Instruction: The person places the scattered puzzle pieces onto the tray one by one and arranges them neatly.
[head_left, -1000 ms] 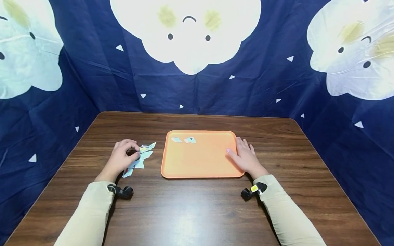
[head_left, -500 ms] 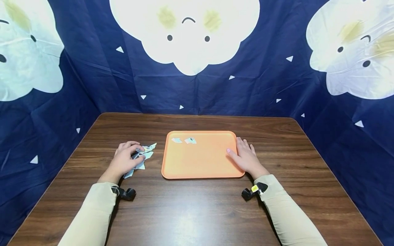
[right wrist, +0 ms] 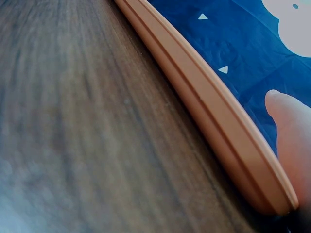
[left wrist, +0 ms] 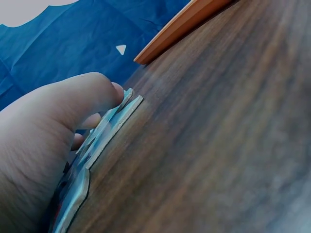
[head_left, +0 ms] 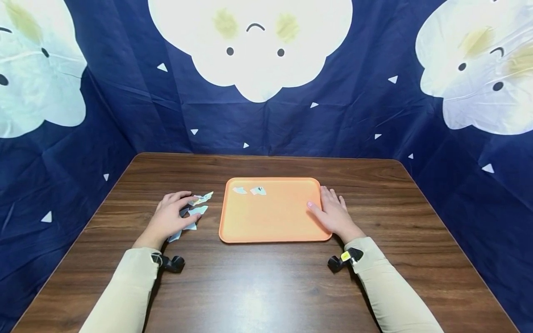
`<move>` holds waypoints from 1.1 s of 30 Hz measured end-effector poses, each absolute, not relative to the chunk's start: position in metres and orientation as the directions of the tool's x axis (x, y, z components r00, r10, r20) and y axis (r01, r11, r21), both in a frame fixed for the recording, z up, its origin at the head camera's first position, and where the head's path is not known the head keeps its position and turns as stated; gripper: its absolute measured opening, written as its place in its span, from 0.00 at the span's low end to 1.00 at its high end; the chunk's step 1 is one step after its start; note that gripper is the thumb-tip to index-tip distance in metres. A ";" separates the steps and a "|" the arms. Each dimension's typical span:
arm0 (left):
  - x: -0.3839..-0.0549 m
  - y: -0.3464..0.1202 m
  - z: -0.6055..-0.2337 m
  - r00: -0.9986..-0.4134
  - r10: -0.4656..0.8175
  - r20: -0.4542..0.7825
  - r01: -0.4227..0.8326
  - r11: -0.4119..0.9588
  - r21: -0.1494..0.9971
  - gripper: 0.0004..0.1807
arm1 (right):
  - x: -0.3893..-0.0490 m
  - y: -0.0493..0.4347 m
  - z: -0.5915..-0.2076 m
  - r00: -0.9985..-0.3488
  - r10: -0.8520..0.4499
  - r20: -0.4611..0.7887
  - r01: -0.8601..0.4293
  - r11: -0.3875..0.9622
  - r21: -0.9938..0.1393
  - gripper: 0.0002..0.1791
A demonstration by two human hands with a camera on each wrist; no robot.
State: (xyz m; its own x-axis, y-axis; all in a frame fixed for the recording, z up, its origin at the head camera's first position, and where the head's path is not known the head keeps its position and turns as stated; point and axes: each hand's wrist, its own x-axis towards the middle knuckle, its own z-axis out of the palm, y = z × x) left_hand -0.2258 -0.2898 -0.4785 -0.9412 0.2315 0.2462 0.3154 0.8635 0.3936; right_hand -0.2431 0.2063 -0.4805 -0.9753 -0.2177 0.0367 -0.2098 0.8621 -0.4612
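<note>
Flat, pale-blue pieces with irregular, angular outlines and printed patches lie clustered left of the frame's centre, some overlapping; the left wrist view shows their thick, layered-looking edges. Two more, a pale piece and a darker-marked piece, lie apart in the upper left of the smooth orange tray, a shallow rectangle with rounded corners and a raised rim at mid-frame. Beneath everything is the table, dark brown with streaked wood grain and a glossy glare at lower centre. Behind it, creased navy cloth with white clouds and small triangles fills the upper frame.

The left arm reaches up from the lower left in a beige sleeve, and the left hand arches palm down over the cluster. From the lower right, the right hand lies along the tray's right edge.

The left thumb and index finger stand apart over the pieces; whether either tip touches one cannot be told. The right fingers are straight and slightly spread outside the rim, the thumb angled away over the tray's inner side
</note>
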 end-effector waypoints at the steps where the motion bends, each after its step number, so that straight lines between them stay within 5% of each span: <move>1: -0.226 -0.289 -0.479 -0.941 0.232 0.246 0.316 0.865 0.391 0.32 | -0.243 0.207 -0.481 -0.975 -0.218 0.035 -0.209 0.863 -0.461 0.50; 14: -0.227 -0.281 -0.481 -0.923 0.219 0.316 0.344 0.838 0.424 0.10 | -0.242 0.205 -0.479 -0.976 -0.217 0.034 -0.208 0.863 -0.461 0.51; 33: -0.232 -0.266 -0.475 -0.889 0.199 0.413 0.352 0.873 0.337 0.14 | -0.243 0.207 -0.483 -0.977 -0.210 0.041 -0.205 0.863 -0.462 0.50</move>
State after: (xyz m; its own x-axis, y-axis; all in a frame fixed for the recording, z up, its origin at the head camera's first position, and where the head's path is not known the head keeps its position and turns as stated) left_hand -0.2320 -0.2663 -0.4747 -0.8889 0.1989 0.4126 0.3518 0.8733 0.3370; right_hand -0.2434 0.2066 -0.4832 -0.9767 -0.2105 0.0411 -0.2054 0.8627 -0.4622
